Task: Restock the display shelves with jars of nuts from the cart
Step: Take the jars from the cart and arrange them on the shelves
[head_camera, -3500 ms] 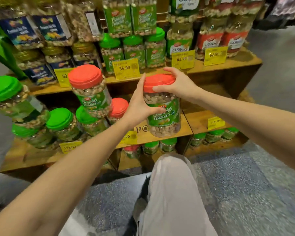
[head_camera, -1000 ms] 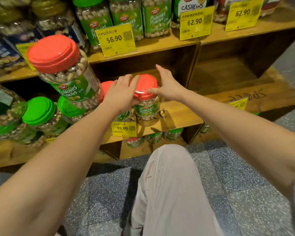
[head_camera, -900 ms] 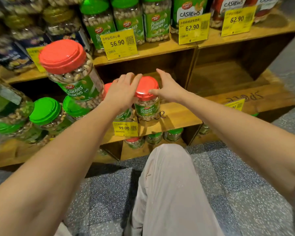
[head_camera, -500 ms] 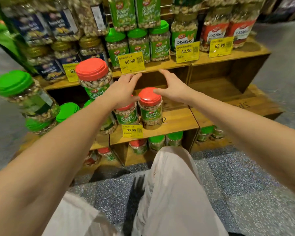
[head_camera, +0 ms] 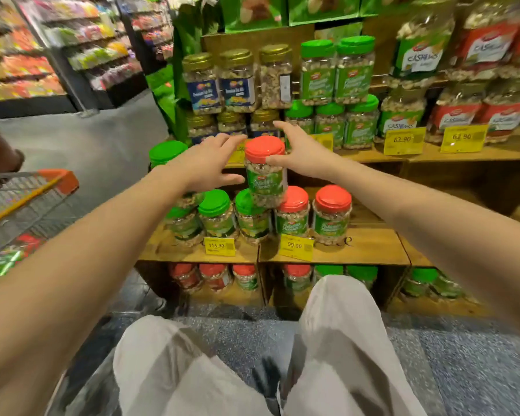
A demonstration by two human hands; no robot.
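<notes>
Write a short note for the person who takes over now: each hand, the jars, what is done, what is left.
Left hand: open, close beside the stacked red-lidded pistachio jar; contact unclear.
Right hand: open, thumb on that jar.
The jar sits on top of the middle shelf row.
Done: rightmost red-lidded jar stands in that row.
Left: check the top jar is steady, then shelve the blurred stock in the cart.

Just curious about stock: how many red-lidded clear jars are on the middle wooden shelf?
3. One red-lidded clear plastic jar is stacked atop the row; lower right of it stand a second jar and a third jar. Others may hide behind.
</notes>
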